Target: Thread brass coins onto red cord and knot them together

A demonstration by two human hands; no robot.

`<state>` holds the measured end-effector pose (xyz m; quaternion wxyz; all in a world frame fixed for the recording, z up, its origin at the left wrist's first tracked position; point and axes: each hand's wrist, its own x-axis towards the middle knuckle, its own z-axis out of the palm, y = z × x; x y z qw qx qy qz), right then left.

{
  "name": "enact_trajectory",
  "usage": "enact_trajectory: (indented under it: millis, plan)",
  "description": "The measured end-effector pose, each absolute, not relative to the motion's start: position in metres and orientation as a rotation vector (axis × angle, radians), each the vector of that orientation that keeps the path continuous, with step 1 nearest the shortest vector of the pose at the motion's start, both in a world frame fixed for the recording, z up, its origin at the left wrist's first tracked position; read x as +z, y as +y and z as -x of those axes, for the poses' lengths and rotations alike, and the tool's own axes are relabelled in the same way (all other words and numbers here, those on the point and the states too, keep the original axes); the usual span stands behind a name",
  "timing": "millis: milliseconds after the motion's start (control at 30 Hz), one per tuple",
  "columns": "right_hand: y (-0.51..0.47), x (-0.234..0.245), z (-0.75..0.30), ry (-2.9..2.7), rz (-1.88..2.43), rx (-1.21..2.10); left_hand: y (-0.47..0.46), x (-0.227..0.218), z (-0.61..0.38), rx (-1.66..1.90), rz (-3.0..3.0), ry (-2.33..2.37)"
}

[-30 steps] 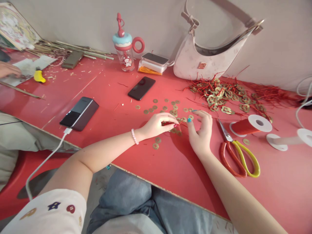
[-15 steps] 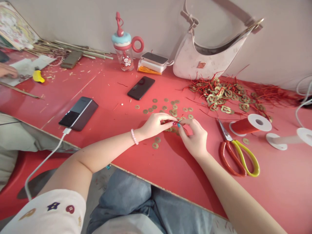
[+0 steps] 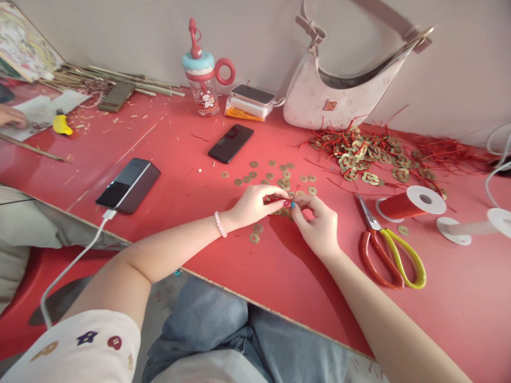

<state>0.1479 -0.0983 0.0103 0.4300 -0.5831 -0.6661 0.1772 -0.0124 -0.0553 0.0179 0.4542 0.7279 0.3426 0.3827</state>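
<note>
My left hand (image 3: 255, 205) and my right hand (image 3: 317, 221) meet fingertip to fingertip above the red table. Between their pinched thumbs and fingers runs a thin red thread (image 3: 288, 202); a small loop of it pokes up above the fingertips. Whether a coin hangs on the thread is hidden by my fingers. Loose brass coins (image 3: 270, 176) with holes lie scattered just beyond and beneath my hands, and a pair of coins (image 3: 254, 238) lies nearer to me. To the right of my right hand are scissors (image 3: 373, 223) with one red and one yellow handle.
A heap of coins tied with red thread (image 3: 371, 154) lies by a pale handbag (image 3: 339, 103). Right of the scissors are a red thread spool (image 3: 411, 204) and a bare spool (image 3: 471, 227). Phones (image 3: 231, 143), a cup (image 3: 205, 85) and a power bank (image 3: 138, 186) stand left. Another person's hand (image 3: 11, 116) rests far left.
My right hand has shifted very slightly left. A small red loop of thread now shows above my fingertips. The things on the table have stayed in place.
</note>
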Motion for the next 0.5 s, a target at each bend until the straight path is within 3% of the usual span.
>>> enact_trajectory:
  millis: [500]
  plan:
    - [-0.0985,0.0118,-0.1481,-1.636,1.491,0.52,-0.0556,0.0178,0.0123,0.956,-1.857,0.864]
